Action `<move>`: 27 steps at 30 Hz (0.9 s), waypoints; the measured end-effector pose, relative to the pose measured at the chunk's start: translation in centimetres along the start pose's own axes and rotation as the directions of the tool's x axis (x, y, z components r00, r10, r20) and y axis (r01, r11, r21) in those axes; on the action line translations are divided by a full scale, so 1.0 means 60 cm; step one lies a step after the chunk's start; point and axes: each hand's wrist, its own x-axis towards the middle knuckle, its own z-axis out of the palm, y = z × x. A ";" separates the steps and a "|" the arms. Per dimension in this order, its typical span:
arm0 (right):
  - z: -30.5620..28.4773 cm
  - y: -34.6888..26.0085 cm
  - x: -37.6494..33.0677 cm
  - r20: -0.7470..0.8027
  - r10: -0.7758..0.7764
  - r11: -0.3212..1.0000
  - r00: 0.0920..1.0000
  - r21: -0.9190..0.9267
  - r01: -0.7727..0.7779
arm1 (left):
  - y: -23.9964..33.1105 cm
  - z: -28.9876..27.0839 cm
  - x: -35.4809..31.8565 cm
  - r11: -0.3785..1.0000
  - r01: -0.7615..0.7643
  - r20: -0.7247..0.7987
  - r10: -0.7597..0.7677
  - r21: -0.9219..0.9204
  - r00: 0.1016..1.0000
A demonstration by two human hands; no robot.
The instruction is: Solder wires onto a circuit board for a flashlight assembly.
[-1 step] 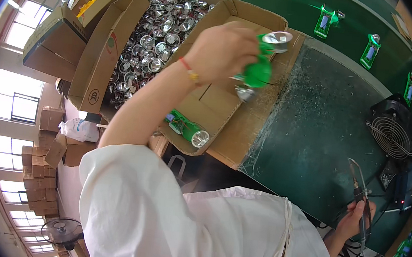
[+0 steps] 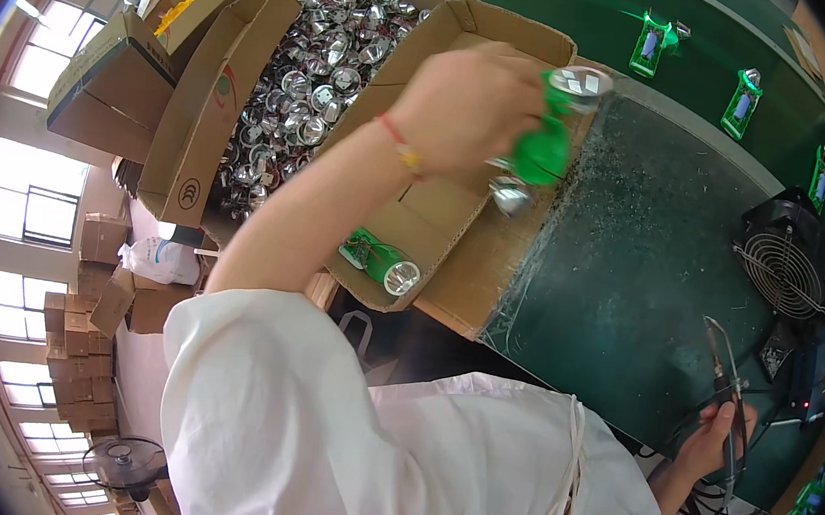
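Observation:
My left hand [image 2: 479, 104], blurred by motion, is raised over a shallow cardboard box [image 2: 517, 29]. Its fingers are closed on a green plastic flashlight housing [image 2: 541, 152]. Next to that housing, a silver reflector cup [image 2: 580, 82] shows at the far end and a second reflector [image 2: 510, 196] hangs at the near end, seemingly by wires. In the near corner of the box lies another green flashlight piece [image 2: 387, 265] with a silver reflector. At the right, my right hand [image 2: 710, 440] grips a soldering iron [image 2: 724, 386], tip pointing away, with a thin curved strand beside it.
A larger carton [image 2: 201, 120] full of shiny reflector cups [image 2: 328, 58] stands at the left. Along the far edge, a green belt [image 2: 578, 19] carries several green flashlight units [image 2: 741, 106]. A black fan [image 2: 782, 266] stands on the dark green tabletop [image 2: 624, 250], right of the boxes.
My left hand has moved to the right with the green housing and its reflectors, towards the box's right edge. My right hand and the soldering iron have hardly moved.

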 end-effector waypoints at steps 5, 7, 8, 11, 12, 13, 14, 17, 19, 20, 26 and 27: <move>-0.043 0.024 0.025 -0.088 -0.001 0.998 0.996 0.069 0.007 | 0.177 0.056 0.087 1.000 -0.010 0.309 0.006 0.013 0.951; -0.055 0.023 0.028 -0.100 0.005 0.997 0.995 0.073 0.003 | 0.234 0.119 0.089 0.997 -0.067 0.340 0.079 -0.047 0.937; -0.058 0.030 0.028 -0.107 0.021 0.997 0.994 0.078 -0.013 | 0.256 0.160 0.088 0.994 -0.065 0.339 0.089 -0.083 0.936; -0.076 0.022 0.027 -0.094 -0.006 0.999 0.996 0.049 0.011 | 0.293 0.197 0.082 0.995 -0.074 0.348 0.094 -0.071 0.933; -0.080 0.024 0.026 -0.097 -0.016 0.998 0.995 0.054 0.021 | 0.297 0.202 0.072 0.993 -0.063 0.285 0.089 -0.099 0.954; -0.083 0.024 0.026 -0.094 -0.012 0.998 0.996 0.057 0.017 | 0.291 0.187 0.065 0.981 -0.072 0.191 0.107 -0.181 0.976; -0.085 0.024 0.027 -0.089 -0.015 0.998 0.996 0.054 0.020 | 0.277 0.166 0.050 0.962 -0.086 0.094 0.114 -0.257 0.989; -0.085 0.031 0.031 -0.100 -0.012 0.999 0.995 0.045 0.016 | 0.169 0.124 0.013 0.986 -0.010 -0.043 0.002 -0.166 0.999; -0.083 0.034 0.032 -0.112 -0.003 0.999 0.994 0.045 0.008 | 0.062 0.088 -0.020 0.948 0.318 -0.012 -0.318 0.026 0.948; -0.079 0.029 0.033 -0.102 -0.003 0.998 0.995 0.064 0.010 | 0.011 0.054 -0.052 0.815 0.558 0.110 -0.576 0.153 0.810; -0.048 0.030 0.030 -0.059 0.032 0.995 0.998 0.099 -0.026 | -0.121 0.059 -0.264 0.558 0.476 0.456 -0.830 0.680 0.321; -0.043 0.029 0.028 -0.063 0.050 0.994 0.997 0.101 -0.044 | -0.115 0.066 -0.261 0.520 0.488 0.425 -0.854 0.701 0.300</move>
